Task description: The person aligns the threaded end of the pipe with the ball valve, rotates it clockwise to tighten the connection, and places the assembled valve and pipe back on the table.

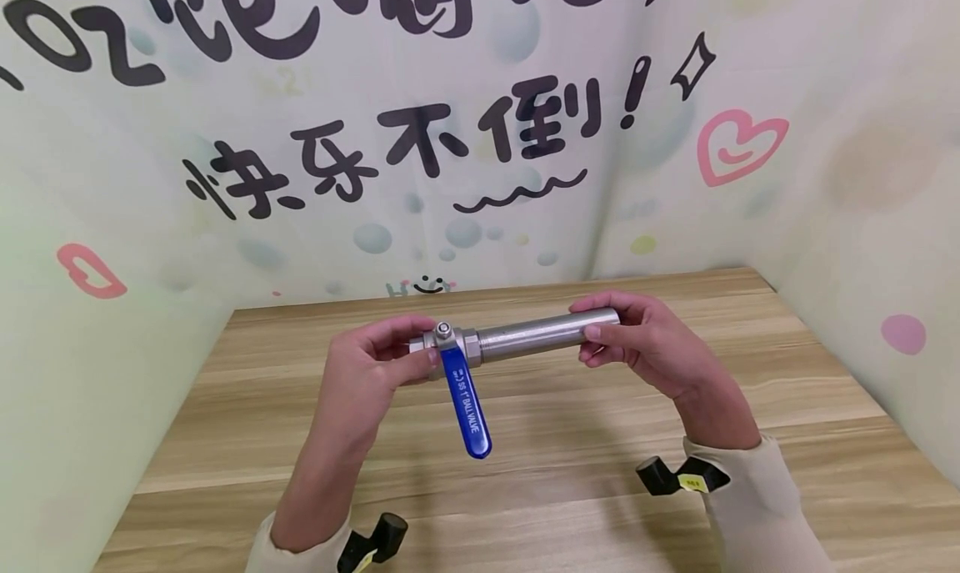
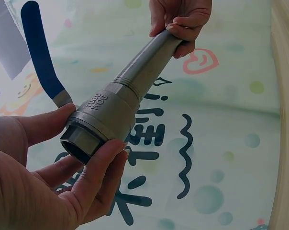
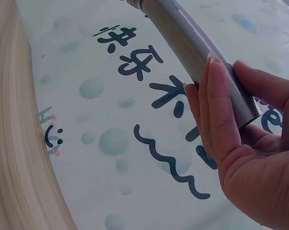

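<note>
A steel ball valve [image 2: 104,112] is joined to a straight steel pipe [image 1: 536,334], and the two hands hold the piece up over the table. My left hand [image 1: 363,364] grips the valve body at its free end, thumb on one side and fingers on the other. From the valve stem a blue lever handle [image 1: 467,402] points down toward the front, lettered "SS 1" BALL VALVE". At the pipe's far end my right hand [image 1: 648,339] holds it between thumb and fingers. In the left wrist view, threads show where pipe meets valve.
Below the hands lies a wood-grain table [image 1: 262,389]. A pale printed cloth [image 1: 300,248] with dark lettering and pink hearts stands behind it and along both sides. Each sleeve carries a small black wrist camera [image 1: 681,476].
</note>
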`<state>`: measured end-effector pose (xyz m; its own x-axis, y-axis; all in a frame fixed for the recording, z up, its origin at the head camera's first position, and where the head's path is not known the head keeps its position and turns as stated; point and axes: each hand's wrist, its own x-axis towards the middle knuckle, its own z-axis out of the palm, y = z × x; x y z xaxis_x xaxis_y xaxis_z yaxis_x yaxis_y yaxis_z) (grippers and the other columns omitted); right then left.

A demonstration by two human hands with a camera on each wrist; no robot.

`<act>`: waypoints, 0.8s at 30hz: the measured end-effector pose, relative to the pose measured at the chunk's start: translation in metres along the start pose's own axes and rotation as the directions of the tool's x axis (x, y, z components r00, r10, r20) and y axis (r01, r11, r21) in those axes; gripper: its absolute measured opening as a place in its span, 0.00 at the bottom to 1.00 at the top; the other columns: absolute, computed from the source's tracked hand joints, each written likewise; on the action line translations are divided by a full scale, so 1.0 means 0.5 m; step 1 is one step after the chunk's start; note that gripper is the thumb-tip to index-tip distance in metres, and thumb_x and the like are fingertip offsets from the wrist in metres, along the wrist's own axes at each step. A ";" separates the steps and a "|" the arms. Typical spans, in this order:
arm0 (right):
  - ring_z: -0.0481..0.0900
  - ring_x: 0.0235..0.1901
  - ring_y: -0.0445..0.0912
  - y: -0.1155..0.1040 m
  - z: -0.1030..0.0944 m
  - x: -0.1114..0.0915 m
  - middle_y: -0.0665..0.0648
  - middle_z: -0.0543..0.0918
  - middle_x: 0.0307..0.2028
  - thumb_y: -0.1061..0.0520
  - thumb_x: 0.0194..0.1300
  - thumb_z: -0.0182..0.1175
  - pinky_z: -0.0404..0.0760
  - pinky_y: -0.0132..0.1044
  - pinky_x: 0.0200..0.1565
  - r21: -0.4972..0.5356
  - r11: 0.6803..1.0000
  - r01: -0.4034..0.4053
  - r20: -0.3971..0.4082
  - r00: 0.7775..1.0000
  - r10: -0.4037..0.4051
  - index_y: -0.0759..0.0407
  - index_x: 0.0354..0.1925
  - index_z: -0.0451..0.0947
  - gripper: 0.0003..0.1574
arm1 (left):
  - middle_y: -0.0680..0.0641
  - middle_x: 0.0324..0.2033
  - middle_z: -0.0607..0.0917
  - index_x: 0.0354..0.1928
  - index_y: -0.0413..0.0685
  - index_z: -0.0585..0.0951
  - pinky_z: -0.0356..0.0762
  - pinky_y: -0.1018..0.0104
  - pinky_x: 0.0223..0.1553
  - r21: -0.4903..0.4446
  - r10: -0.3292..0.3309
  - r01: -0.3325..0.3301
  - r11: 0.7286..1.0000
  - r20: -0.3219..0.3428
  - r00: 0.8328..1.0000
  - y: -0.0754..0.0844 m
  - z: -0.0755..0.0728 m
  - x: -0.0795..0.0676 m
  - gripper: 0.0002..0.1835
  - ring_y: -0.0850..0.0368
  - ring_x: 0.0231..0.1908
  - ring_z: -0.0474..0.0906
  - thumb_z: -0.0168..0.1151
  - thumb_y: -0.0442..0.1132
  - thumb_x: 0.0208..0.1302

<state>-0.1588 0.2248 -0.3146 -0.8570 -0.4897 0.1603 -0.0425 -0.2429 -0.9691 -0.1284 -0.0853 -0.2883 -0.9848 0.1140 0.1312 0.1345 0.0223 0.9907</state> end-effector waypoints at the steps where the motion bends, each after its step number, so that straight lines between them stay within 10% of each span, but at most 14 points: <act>1: 0.81 0.29 0.50 0.001 0.000 0.000 0.65 0.75 0.35 0.72 0.60 0.52 0.81 0.41 0.36 0.001 1.000 -0.002 -0.003 1.000 0.002 0.68 0.49 0.72 0.16 | 0.41 0.36 0.80 0.41 0.38 0.81 0.80 0.57 0.33 -0.002 0.001 -0.001 1.000 0.002 1.000 0.000 0.000 0.000 0.14 0.47 0.31 0.75 0.64 0.24 0.50; 24: 0.81 0.28 0.50 0.005 0.001 0.000 0.68 0.73 0.37 0.69 0.60 0.55 0.81 0.40 0.35 0.016 0.999 -0.031 -0.065 0.997 0.032 0.69 0.47 0.73 0.14 | 0.41 0.36 0.79 0.40 0.39 0.82 0.80 0.59 0.33 0.032 -0.022 0.023 0.999 -0.013 1.000 0.005 0.012 -0.007 0.14 0.46 0.31 0.74 0.66 0.25 0.48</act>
<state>-0.1587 0.2237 -0.3170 -0.8894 -0.4420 0.1164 -0.0073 -0.2410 -0.9705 -0.1242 -0.0799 -0.2867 -0.9889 0.1004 0.1093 0.1154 0.0566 0.9917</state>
